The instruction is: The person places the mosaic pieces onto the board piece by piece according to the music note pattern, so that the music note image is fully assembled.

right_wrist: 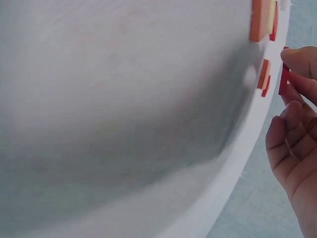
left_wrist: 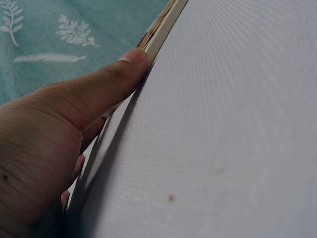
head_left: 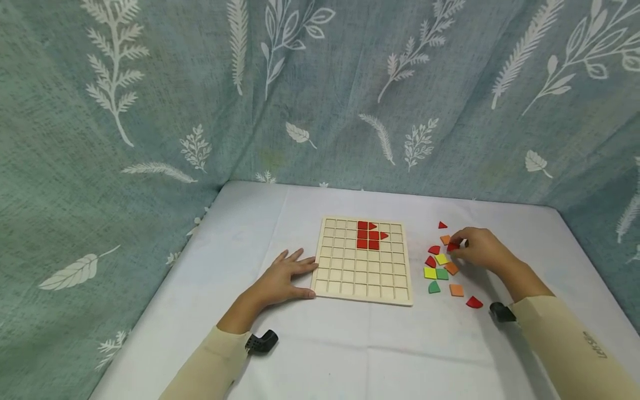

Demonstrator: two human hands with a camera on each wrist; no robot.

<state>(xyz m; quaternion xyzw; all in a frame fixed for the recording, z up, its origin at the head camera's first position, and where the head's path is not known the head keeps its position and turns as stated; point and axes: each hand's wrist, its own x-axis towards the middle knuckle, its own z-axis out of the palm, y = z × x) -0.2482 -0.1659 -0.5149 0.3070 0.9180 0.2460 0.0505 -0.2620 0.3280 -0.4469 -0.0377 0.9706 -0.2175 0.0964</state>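
The right grip [head_left: 475, 244] was narrow, with a red piece [head_left: 452, 246] pinched between thumb and fingers; its exact shape was too covered to tell. Seen from the right wrist, that piece showed edge-on, with the other fingers loosely bent below it. The left grip [head_left: 282, 282] was wide, its fingers spread and touching the left side of the wooden board [head_left: 345, 266], the thumb resting at the near corner.

The board lay flat on the white surface [head_left: 320, 355], just right of the left grip and well to the left of the right grip. Toward its far side sat five red squares [head_left: 368, 235] and two red triangles [head_left: 384, 236], ahead and to the right of the left grip.

Close to the right grip's fingertips lay an orange piece [head_left: 445, 239], with a loose red triangle [head_left: 443, 225] beyond it. Left of the right grip and nearer the person were two red quarter-rounds [head_left: 431, 261], two yellow pieces [head_left: 430, 273], a green square [head_left: 442, 274] and a green quarter-round [head_left: 434, 287]. Another red quarter-round [head_left: 474, 302] lay nearer the person than the right grip. Well beyond both grips hung a leaf-patterned cloth [head_left: 330, 122].
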